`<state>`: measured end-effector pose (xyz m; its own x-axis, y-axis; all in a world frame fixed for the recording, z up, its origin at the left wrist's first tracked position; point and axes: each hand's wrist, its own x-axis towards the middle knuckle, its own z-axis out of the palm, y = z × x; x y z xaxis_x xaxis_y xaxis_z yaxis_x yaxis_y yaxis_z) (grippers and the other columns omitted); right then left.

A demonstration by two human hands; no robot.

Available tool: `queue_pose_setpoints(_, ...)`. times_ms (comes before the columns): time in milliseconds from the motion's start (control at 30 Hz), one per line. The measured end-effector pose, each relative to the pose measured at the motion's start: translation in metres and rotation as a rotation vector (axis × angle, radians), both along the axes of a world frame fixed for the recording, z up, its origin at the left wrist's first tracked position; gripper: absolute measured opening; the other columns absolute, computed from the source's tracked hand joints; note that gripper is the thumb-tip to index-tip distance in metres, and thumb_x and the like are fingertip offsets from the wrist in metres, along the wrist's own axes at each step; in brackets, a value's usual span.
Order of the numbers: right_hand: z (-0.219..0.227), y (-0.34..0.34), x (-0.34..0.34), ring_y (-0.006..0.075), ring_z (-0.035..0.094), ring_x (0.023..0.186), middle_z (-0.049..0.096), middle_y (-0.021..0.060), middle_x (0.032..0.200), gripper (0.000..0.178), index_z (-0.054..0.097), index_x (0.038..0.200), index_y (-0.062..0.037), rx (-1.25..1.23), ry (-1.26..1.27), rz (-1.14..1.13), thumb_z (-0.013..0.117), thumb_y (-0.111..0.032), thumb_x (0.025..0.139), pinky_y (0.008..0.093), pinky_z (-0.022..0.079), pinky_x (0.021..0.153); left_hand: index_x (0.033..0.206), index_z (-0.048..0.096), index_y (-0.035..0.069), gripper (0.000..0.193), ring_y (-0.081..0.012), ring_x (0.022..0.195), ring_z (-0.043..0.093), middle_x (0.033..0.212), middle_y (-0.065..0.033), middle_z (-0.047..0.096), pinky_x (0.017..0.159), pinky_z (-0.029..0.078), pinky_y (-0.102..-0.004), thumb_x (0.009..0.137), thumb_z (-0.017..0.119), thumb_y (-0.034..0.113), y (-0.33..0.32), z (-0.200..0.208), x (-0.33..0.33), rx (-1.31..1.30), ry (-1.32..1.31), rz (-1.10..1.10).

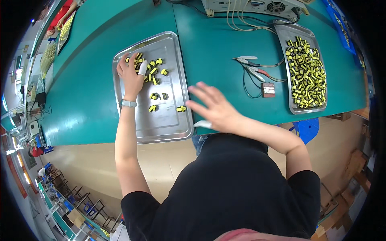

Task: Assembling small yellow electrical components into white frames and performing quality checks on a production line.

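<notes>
My left hand [132,75] reaches over the far left part of a metal tray [165,124], fingers spread above a loose group of small yellow-and-black transformers [153,70]. A white cover sits on its thumb, and the hand hides some of the parts. Nearer to me in the same tray lie a few scattered ones, with a single transformer [181,109] by the right wall. Just right of the tray, over the green table, my right hand [215,108] is open with nothing in it; its thumb also wears a white cover.
Another metal tray [295,111], heaped with similar parts, stands at the right. Between the trays lie clip leads [253,68] and a small brown block [268,90]. Cables run from an instrument [257,7] at the back. A co-worker's arm [69,12] shows far left.
</notes>
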<state>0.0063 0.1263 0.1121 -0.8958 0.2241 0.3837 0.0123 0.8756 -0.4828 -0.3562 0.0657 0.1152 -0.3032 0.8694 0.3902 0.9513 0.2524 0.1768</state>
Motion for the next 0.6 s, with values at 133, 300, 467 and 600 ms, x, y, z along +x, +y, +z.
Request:
queue_pose_setpoints(133, -0.020, -0.035, -0.063, 0.0447, 0.024, 0.152, 0.025, 0.0225, 0.165, 0.080, 0.045, 0.150, -0.0118, 0.136, 0.022, 0.043, 0.073, -0.009, 0.075, 0.0585, 0.032, 0.117, 0.147, 0.052, 0.014, 0.049, -0.0369, 0.143, 0.037, 0.153, -0.0179, 0.044, 0.120, 0.026, -0.0473, 0.100, 0.062, 0.026, -0.006, -0.013, -0.025, 0.040, -0.164, 0.008)
queue_pose_setpoints(300, -0.038, -0.040, -0.117, 0.0487, 0.021, 0.152, 0.020, 0.0250, 0.166, 0.080, 0.041, 0.154, -0.0125, 0.117, -0.013, -0.061, 0.069, -0.011, 0.079, 0.0623, 0.029, 0.116, 0.142, 0.052, 0.005, 0.046, -0.0353, 0.130, 0.048, 0.136, -0.0176, 0.055, 0.112, 0.035, -0.0430, 0.100, 0.060, 0.022, -0.014, -0.006, -0.024, 0.027, -0.201, -0.047)
queue_pose_setpoints(467, -0.040, -0.019, -0.161, 0.0504, 0.016, 0.153, 0.016, 0.0241, 0.167, 0.088, 0.033, 0.159, -0.0160, 0.100, -0.021, -0.217, 0.069, -0.009, 0.078, 0.0647, 0.024, 0.118, 0.134, 0.053, 0.002, 0.042, -0.0377, 0.123, 0.048, 0.129, -0.0196, 0.056, 0.107, 0.038, -0.0454, 0.098, 0.061, 0.023, -0.066, 0.001, 0.000, -0.061, -0.289, -0.055)
queue_pose_setpoints(600, -0.029, 0.005, -0.181, 0.0470, 0.012, 0.155, 0.016, 0.0215, 0.168, 0.094, 0.028, 0.162, -0.0191, 0.147, -0.164, -0.119, 0.070, -0.010, 0.078, 0.0650, 0.021, 0.120, 0.141, 0.049, 0.002, 0.061, -0.0408, 0.132, 0.040, 0.141, -0.0208, 0.046, 0.114, 0.033, -0.0481, 0.093, 0.069, 0.033, -0.106, 0.009, 0.035, -0.141, -0.330, -0.078)
